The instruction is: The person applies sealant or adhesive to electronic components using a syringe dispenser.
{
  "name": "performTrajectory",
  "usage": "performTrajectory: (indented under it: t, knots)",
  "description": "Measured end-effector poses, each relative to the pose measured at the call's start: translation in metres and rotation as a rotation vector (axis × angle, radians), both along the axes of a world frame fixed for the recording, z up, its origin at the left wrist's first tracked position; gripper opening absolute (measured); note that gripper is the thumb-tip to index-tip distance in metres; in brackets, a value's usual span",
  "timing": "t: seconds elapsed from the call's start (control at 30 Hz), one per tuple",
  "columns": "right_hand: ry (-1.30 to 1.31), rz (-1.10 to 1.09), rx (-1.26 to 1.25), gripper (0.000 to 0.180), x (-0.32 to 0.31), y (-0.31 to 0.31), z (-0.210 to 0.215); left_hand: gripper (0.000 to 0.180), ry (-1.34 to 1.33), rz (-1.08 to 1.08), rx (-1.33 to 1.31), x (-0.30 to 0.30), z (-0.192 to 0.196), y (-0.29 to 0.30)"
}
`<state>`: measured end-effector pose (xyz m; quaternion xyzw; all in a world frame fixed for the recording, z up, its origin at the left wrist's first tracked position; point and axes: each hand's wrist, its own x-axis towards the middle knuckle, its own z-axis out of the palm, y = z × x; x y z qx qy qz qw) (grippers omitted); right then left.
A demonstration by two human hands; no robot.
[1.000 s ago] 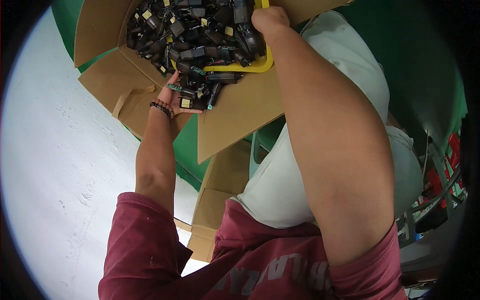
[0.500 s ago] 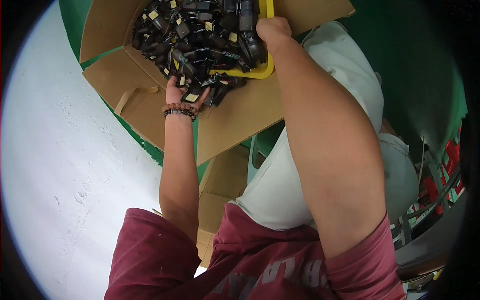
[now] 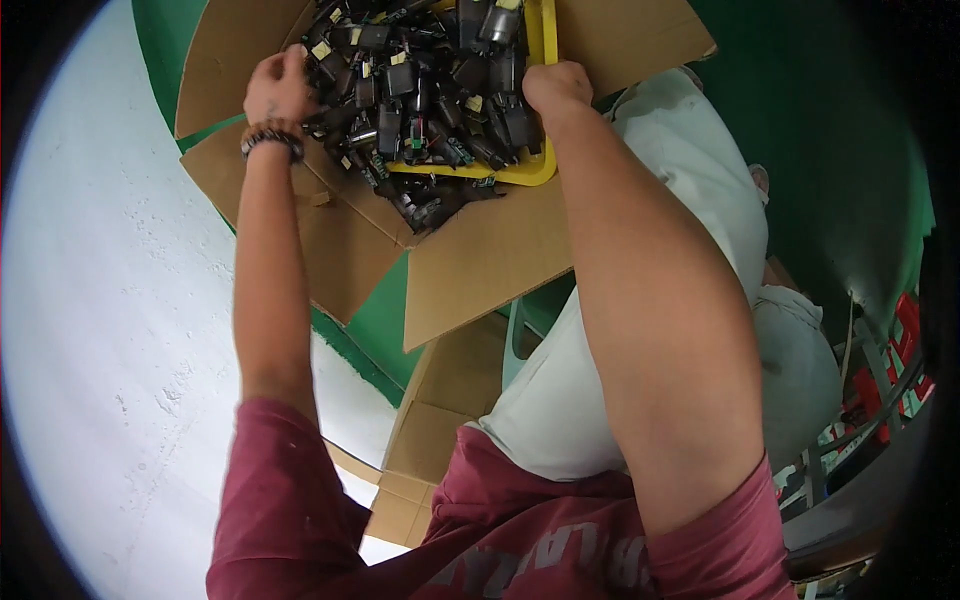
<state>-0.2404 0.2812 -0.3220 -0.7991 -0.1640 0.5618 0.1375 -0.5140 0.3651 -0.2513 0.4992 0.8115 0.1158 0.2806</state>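
An open cardboard box (image 3: 300, 250) at the top holds a yellow tray (image 3: 530, 172) heaped with several small black parts (image 3: 420, 80) with yellow tags. My right hand (image 3: 555, 85) grips the tray's right rim. My left hand (image 3: 275, 85), a bead bracelet on its wrist, rests on the left side of the heap, fingers curled into the black parts. What those fingers hold is hidden. Some black parts have spilled past the tray's near edge onto the box flap (image 3: 485, 255).
A pale speckled floor (image 3: 110, 330) fills the left. Green surface (image 3: 830, 150) lies around the box. A second cardboard box (image 3: 430, 440) sits below. White bags (image 3: 740, 300) lie to the right, and a rack with red items (image 3: 880, 380) stands at the far right.
My left hand has moved up from the box's near flap to the left side of the heap. The box and tray now sit lower and nearer in view.
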Motion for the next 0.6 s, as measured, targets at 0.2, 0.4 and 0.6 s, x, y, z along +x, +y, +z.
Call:
performTrajectory:
  t: [0.2, 0.4, 0.6]
  knots:
    - [-0.063, 0.028, 0.059, 0.038, -0.005, -0.002, 0.006, 0.076, -0.22, 0.174, -0.092, -0.114, -0.093, 0.056]
    - [-0.092, 0.023, 0.062, 0.036, -0.009, -0.004, 0.001, 0.103, -0.111, 0.094, -0.057, -0.105, -0.144, 0.073]
    - [0.01, 0.043, 0.05, 0.035, -0.011, 0.005, 0.008, 0.079, -0.301, 0.056, -0.044, -0.161, -0.142, 0.107]
